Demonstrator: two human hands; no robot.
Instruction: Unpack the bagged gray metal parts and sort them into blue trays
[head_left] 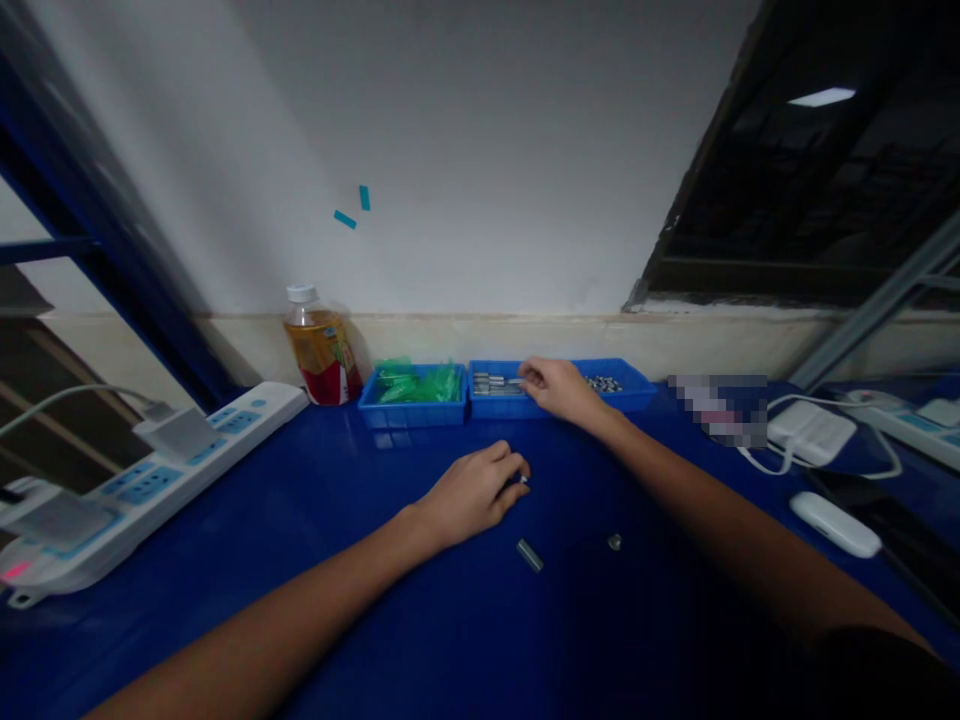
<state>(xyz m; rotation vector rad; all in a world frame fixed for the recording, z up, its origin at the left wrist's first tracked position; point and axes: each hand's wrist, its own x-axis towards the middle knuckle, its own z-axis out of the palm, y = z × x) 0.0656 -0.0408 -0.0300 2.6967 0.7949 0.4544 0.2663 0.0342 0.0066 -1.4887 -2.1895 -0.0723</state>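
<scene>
1. From here I see the left hand [476, 492] pinched on a small silvery metal piece [524, 480], low over the glossy dark-blue surface [420, 640].
2. The right hand [559, 388] reaches into a long blue plastic tray [501, 407], fingertips among slim silvery metal cylinders [489, 384]; I can't tell whether they're closed on one.
3. A short grey metal cylinder [529, 555] and a small silvery metal fitting [615, 542] lie apart, nearer the person.
4. Just left of that tray sits a smaller blue plastic tray [412, 415] of green plastic pieces [420, 383].

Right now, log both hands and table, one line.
left hand: holding small shiny part; right hand: at metal rods, blue tray; table: metal cylinder, small piece
</scene>
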